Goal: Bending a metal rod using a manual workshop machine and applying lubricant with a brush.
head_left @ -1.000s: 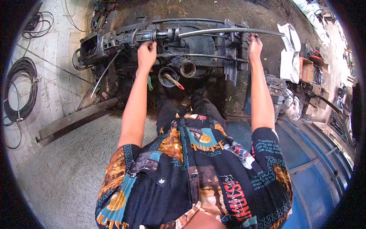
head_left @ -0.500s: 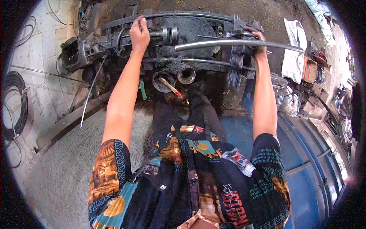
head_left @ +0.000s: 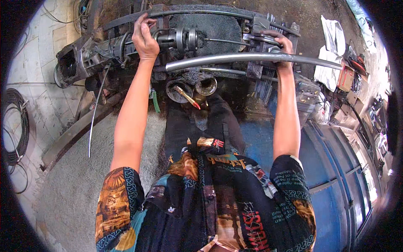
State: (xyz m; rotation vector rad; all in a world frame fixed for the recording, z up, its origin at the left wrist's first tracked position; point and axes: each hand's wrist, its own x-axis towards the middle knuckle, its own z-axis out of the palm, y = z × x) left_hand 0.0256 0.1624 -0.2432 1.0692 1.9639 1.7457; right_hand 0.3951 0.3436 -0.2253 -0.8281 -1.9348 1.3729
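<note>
My left hand is laid at a dark, greasy machine, beside its round flanged collar. Its fingers are stretched out and I see nothing held in them; the fingertips are partly hidden. On the right, my right hand has its fingers curled at a dark block on the machine's rails, with a long, slightly bowed metal tube crossing at the palm. It appears to grip the tube, though the contact is partly hidden. A thin rod points from the block toward the collar.
Below the rails are two round metal bowls; a brush with a red handle end lies across one. A thin bent rod hangs at the left. Coiled black cable lies on the tiles. Blue metal panels lie at right.
The tube appears longer, with its left end farther left and lower. My left hand has shifted slightly left along the machine. The whole view has tilted a little.
</note>
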